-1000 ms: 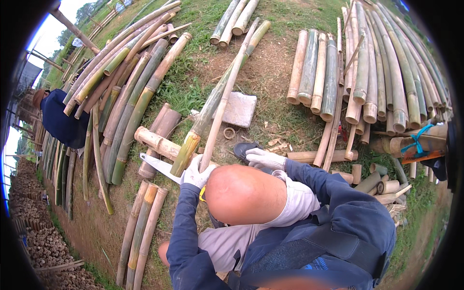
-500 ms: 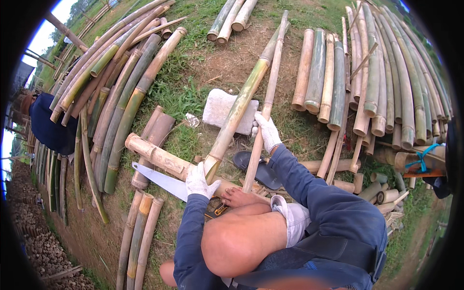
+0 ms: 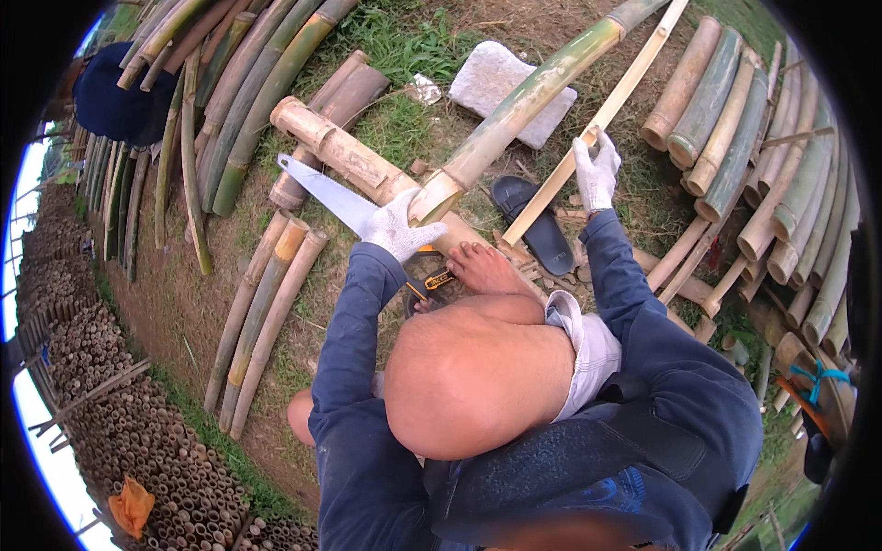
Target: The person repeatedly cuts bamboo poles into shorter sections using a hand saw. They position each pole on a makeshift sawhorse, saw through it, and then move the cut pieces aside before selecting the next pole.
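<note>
My left hand (image 3: 395, 228), in a white glove, is closed at the near, cut end of a green-yellow bamboo pole (image 3: 528, 101). That pole slants up to the far right across a pale stone block (image 3: 491, 78). My right hand (image 3: 597, 174), also gloved, pinches a long split bamboo strip (image 3: 551, 186) between thumb and fingers, its pale hollow side showing. A thick bamboo log (image 3: 354, 170) lies crosswise under the pole's near end, with my bare foot (image 3: 493, 272) on it. A handsaw (image 3: 323, 193) lies beside the log, partly hidden by my left hand and forearm.
A black sandal (image 3: 542, 234) lies on the ground under the strip. Bamboo poles (image 3: 266, 119) are piled at the left, and cut bamboo lengths (image 3: 721, 110) at the right. Several short pieces (image 3: 266, 321) lie left of my arm. Stacked bamboo ends (image 3: 138, 413) fill the lower left.
The view has shifted. My right hand has turned the strip from its brown outer face to its pale inner face and holds it farther right, away from the pole. My left hand stays at the pole's end.
</note>
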Motion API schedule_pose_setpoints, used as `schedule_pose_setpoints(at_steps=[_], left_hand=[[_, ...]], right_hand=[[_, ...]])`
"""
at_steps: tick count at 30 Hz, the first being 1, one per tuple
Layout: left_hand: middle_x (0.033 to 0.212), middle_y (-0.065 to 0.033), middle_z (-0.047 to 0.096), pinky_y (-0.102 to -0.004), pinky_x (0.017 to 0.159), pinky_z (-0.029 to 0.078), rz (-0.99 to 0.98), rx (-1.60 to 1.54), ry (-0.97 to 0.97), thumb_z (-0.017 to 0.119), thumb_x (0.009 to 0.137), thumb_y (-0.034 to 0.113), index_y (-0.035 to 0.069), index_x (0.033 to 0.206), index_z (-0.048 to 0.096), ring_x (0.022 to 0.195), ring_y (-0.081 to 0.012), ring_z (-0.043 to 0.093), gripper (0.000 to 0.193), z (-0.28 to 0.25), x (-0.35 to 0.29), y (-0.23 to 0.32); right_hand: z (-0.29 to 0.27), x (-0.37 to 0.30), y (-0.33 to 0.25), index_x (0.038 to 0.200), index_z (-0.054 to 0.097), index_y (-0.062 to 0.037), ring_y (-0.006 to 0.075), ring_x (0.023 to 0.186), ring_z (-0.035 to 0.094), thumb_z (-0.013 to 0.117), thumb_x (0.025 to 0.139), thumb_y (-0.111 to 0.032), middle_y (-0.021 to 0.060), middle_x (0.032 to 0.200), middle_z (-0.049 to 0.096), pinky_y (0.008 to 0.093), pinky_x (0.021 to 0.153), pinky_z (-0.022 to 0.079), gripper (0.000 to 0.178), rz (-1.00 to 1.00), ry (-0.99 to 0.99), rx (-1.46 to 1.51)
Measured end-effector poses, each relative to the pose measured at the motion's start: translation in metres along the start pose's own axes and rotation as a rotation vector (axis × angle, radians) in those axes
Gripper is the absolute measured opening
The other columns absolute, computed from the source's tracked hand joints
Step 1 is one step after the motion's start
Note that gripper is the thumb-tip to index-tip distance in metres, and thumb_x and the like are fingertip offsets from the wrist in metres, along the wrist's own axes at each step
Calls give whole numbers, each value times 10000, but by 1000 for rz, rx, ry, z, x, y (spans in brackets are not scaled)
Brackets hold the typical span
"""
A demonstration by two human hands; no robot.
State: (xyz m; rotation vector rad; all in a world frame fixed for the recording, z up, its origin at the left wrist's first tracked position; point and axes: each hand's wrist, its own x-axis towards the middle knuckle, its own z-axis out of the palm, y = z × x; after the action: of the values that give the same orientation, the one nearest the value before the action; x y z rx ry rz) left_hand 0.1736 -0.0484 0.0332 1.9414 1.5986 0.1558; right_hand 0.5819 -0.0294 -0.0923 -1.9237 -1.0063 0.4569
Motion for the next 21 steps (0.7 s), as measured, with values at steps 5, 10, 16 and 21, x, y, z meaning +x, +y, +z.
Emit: schedule_pose_setpoints(at_steps=[5,10,16,21], left_hand=[[1389,-247,734,-463,1089,574,47,118,122,945,790,590,35,1502,651,1277,-399,724,949,-35,-43,3],[1310,-225,745,-486,1039,584,-115,180,103,901,859,564,75,1509,642,1212,-422,722,853,-38,-110,-7],[1365,-204,703,-489,1076,564,-75,213,222,888,870,514,96,1562,599,1222,-409,706,858,0,-180,-25],[1388,-241,698,-501,1114,535,-132,82,396,954,784,532,35,1549,592,1278,-441,677,982,20,-214,-37]], right_hand=[[31,2,-62,1671,364,19,383,1475,558,644,1130,-477,241,1644,472,502,1233,464,786,624,-597,1172],[65,13,-96,1595,444,0,414,1453,537,735,1085,-432,232,1542,539,603,1272,425,728,584,-803,1582],[87,-27,-94,1487,527,13,453,1337,614,820,1033,-350,248,1425,638,646,1235,444,651,854,-773,1476],[67,-47,-151,1424,610,10,421,1418,574,786,1027,-511,267,1447,653,620,1266,418,678,542,-1060,1349]])
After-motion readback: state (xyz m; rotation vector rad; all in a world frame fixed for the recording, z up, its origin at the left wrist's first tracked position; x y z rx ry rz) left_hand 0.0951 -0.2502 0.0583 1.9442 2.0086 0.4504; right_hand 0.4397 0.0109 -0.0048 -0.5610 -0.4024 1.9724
